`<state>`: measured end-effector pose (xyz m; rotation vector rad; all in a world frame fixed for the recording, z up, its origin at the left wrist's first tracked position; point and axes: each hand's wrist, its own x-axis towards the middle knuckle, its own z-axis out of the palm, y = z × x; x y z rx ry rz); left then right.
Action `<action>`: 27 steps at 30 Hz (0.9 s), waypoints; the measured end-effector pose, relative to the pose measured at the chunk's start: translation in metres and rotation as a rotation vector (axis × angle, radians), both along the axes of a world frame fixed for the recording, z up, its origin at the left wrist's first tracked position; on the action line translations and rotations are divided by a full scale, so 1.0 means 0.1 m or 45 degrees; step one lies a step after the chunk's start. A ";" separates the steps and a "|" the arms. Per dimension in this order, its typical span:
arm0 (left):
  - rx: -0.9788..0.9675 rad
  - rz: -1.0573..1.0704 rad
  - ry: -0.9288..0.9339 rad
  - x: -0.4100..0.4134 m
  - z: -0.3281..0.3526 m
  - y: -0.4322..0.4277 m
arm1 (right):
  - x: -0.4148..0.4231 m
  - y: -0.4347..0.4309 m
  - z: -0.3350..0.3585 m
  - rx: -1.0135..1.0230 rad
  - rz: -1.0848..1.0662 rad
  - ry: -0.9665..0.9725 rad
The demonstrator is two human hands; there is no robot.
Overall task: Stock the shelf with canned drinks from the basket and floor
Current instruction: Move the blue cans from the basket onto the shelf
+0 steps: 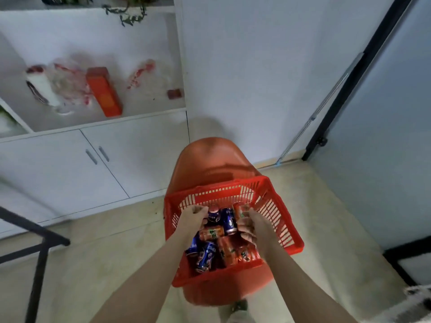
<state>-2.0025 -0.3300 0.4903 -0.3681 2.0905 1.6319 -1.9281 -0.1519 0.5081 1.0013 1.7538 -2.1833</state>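
Red plastic basket (279, 217) with slatted walls, set askew on the seat of an orange chair (214, 157), close to the white wall. Loose pile of canned drinks lying inside at all angles: blue cans (227, 220) and orange cans (211, 233) mixed, mostly toward the basket's near and middle part.

Both bare forearms reaching down into the basket from the near edge. Left hand (194, 216) at the basket's far-left corner, fingers curled, pressed against a blue can with a red top (213, 213); hard to tell through the blur whether gripping it or only touching it. Right hand (250, 221) along the right wall, fingers curled inward, just beside an upright orange can (241, 212); grip likewise impossible to tell.

White shelf (144, 101) up and to the left, well apart from the basket, with no can visible on it. On its board: an orange box (103, 90) lying lengthwise near the middle, crumpled plastic bags (65, 85) toward the left, a small red-brown block (174, 93) at the right front corner. Below the shelf, white cabinet doors (70, 171) with two grey handles (97, 155). Black metal frame (39, 241) at the left edge, over the pale floor (105, 229).
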 end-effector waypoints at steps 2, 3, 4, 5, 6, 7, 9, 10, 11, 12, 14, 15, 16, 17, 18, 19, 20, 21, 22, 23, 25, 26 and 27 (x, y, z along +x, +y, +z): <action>-0.069 0.031 -0.022 -0.10 -0.20 0.04 | -0.20 0.07 -0.22 0.009 0.060 -0.068; -0.109 0.043 -0.044 -0.16 -0.30 0.06 | -0.29 0.10 -0.33 0.017 0.081 -0.107; -0.140 0.061 -0.076 -0.21 -0.40 0.10 | -0.38 0.14 -0.43 0.019 0.100 -0.147; -0.155 0.081 -0.117 -0.27 -0.52 0.14 | -0.48 0.18 -0.53 0.016 0.126 -0.186; -0.159 0.100 -0.161 -0.32 -0.62 0.19 | -0.57 0.23 -0.61 0.004 0.155 -0.219; -0.144 0.130 -0.207 -0.38 -0.71 0.25 | -0.67 0.27 -0.68 -0.008 0.190 -0.246; -0.086 0.225 -0.302 -0.50 -0.86 0.39 | -0.86 0.34 -0.81 -0.021 0.251 -0.301; -0.067 0.271 -0.334 -0.56 -0.93 0.46 | -0.94 0.37 -0.88 -0.020 0.273 -0.322; -0.071 0.299 -0.351 -0.63 -0.99 0.53 | -1.02 0.40 -0.95 -0.014 0.292 -0.339; -0.094 0.304 -0.354 -0.70 -1.07 0.58 | -1.09 0.43 -1.03 -0.008 0.305 -0.354; -0.171 0.270 -0.345 -0.85 -1.26 0.68 | -1.24 0.49 -1.19 0.000 0.334 -0.388; -0.215 0.241 -0.336 -0.91 -1.36 0.71 | -1.29 0.51 -1.26 -0.004 0.342 -0.399; -0.260 0.208 -0.324 -0.96 -1.48 0.74 | -1.33 0.53 -1.34 -0.012 0.345 -0.413; -0.303 0.172 -0.320 -1.01 -1.60 0.75 | -1.36 0.54 -1.41 -0.018 0.345 -0.430; -0.344 0.135 -0.312 -1.05 -1.71 0.77 | -1.38 0.55 -1.49 -0.023 0.343 -0.445; -0.390 0.102 -0.314 -1.10 -1.84 0.79 | -1.40 0.56 -1.56 -0.026 0.344 -0.459; -0.440 0.067 -0.305 -1.15 -1.95 0.81 | -1.40 0.57 -1.63 -0.029 0.347 -0.474; -0.492 0.035 -0.299 -1.20 -2.06 0.83 | -1.40 0.58 -1.69 -0.031 0.352 -0.493; -0.536 0.012 -0.296 -1.24 -2.16 0.86 | -1.39 0.59 -1.75 -0.034 0.358 -0.512; -0.587 -0.009 -0.311 -1.28 -2.24 0.89 | -1.39 0.60 -1.80 -0.039 0.361 -0.532; -0.690 -0.050 -0.366 -1.35 -2.38 0.94 | -1.40 0.64 -1.88 -0.044 0.362 -0.563; -0.713 -0.054 -0.380 -1.37 -2.43 0.96 | -1.42 0.66 -1.91 -0.038 0.354 -0.572; -0.719 -0.048 -0.396 -1.38 -2.49 0.96 | -1.43 0.68 -1.93 -0.033 0.343 -0.572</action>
